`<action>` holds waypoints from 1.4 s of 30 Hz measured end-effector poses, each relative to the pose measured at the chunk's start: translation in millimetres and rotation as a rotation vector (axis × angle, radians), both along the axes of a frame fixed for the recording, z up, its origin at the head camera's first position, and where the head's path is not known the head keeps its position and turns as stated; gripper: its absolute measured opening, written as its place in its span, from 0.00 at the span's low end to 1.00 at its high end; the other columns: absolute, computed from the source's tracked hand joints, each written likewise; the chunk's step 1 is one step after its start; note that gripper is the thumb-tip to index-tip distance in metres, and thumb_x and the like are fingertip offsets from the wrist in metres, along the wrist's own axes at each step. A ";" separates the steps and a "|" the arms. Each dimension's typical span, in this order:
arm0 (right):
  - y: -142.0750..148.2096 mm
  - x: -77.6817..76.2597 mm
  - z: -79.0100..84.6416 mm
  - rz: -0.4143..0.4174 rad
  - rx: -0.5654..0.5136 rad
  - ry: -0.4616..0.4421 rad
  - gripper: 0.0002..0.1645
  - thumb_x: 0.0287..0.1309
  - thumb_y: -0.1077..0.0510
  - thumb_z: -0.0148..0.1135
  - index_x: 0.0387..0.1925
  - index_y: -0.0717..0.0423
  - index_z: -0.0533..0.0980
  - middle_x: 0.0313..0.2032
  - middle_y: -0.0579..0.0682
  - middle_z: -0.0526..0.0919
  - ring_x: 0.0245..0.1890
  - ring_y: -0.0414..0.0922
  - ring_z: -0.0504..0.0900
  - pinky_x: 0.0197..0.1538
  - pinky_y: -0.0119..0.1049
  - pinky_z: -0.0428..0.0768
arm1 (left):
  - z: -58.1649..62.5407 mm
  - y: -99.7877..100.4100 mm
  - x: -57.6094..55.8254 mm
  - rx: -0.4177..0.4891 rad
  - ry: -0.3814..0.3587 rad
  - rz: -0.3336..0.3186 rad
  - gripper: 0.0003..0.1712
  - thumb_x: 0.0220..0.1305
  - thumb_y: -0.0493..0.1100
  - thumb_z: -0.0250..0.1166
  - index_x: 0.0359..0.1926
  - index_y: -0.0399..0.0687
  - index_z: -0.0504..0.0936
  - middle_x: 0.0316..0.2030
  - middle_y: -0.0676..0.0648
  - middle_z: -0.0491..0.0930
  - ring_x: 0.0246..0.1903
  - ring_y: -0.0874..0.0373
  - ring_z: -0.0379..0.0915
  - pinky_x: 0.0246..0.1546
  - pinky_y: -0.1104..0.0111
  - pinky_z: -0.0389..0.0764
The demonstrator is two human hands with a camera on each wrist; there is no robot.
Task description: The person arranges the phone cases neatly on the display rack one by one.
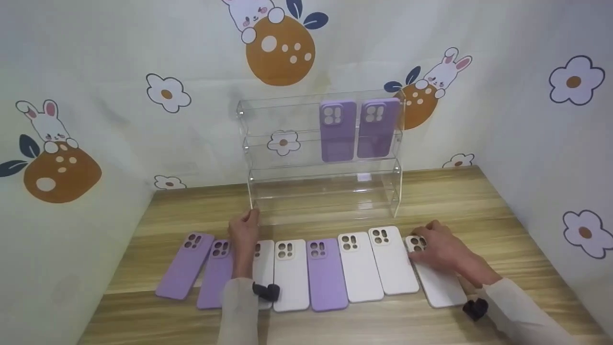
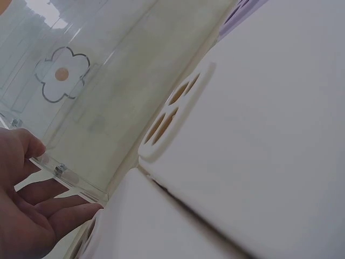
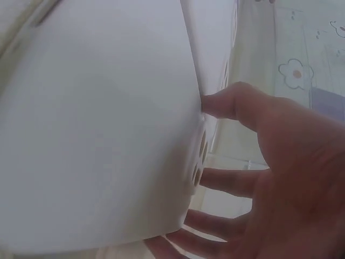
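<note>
The left hand (image 1: pixel 243 235) pinches the clear rack (image 1: pixel 321 177); the right hand (image 1: pixel 443 247), fingers spread, grips the white case (image 1: pixel 443 290) nearest the desk (image 1: pixel 493 215)'s right edge; a leftward tug could tip the rack.

Matt phone cases (image 1: pixel 291 282), glossy clear rack (image 1: pixel 306 191), wood-grain table (image 1: pixel 483 206).
Phone cases: smooth, plastic or rubber-like. Rack: transparent, smooth plastic by appearance, with bright reflections; its screws (image 2: pixel 60 170) look like shiny metal. Table: smooth-looking, slight sheen. Wall sheet (image 1: pixel 201 48): matt, faintly wrinkled; cloth or plastic not determinable. The 2 sleeves (image 1: pixel 239 311): matt cloth.
</note>
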State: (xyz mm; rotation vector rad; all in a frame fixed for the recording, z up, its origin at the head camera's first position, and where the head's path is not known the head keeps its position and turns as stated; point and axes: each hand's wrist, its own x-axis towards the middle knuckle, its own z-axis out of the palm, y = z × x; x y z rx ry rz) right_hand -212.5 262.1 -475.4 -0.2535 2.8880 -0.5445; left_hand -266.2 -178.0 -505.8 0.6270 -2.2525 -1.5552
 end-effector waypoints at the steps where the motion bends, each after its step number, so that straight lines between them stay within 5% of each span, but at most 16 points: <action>1: -1.0 0.1 0.4 -0.005 0.005 -0.005 0.39 0.51 0.46 0.71 0.61 0.60 0.75 0.55 0.67 0.72 0.49 0.58 0.74 0.46 0.55 0.80 | 0.1 0.0 0.0 0.001 0.001 0.001 0.21 0.66 0.52 0.63 0.34 0.36 0.88 0.14 0.55 0.69 0.15 0.62 0.60 0.16 0.71 0.63; 20: -7.6 -6.6 4.1 -0.082 0.035 0.019 0.41 0.45 0.47 0.73 0.57 0.68 0.75 0.49 0.69 0.73 0.39 0.58 0.77 0.39 0.52 0.81 | -0.5 -0.8 -1.7 0.015 -0.016 0.002 0.21 0.65 0.52 0.63 0.36 0.37 0.89 0.14 0.55 0.69 0.15 0.63 0.59 0.15 0.71 0.62; 29: -12.0 -14.3 17.0 -0.153 -0.049 0.077 0.39 0.47 0.49 0.71 0.59 0.65 0.73 0.61 0.76 0.63 0.49 0.69 0.73 0.40 0.54 0.81 | 0.7 -0.7 0.7 0.031 -0.007 -0.010 0.20 0.67 0.53 0.62 0.36 0.41 0.89 0.16 0.55 0.72 0.14 0.63 0.60 0.14 0.72 0.62; 42: -36.9 -20.0 55.2 -0.210 -0.222 0.271 0.42 0.49 0.52 0.70 0.66 0.61 0.69 0.66 0.71 0.61 0.59 0.68 0.67 0.49 0.62 0.78 | -0.9 0.4 -1.6 0.006 0.025 0.003 0.21 0.67 0.50 0.62 0.31 0.36 0.87 0.15 0.55 0.72 0.16 0.62 0.61 0.15 0.72 0.63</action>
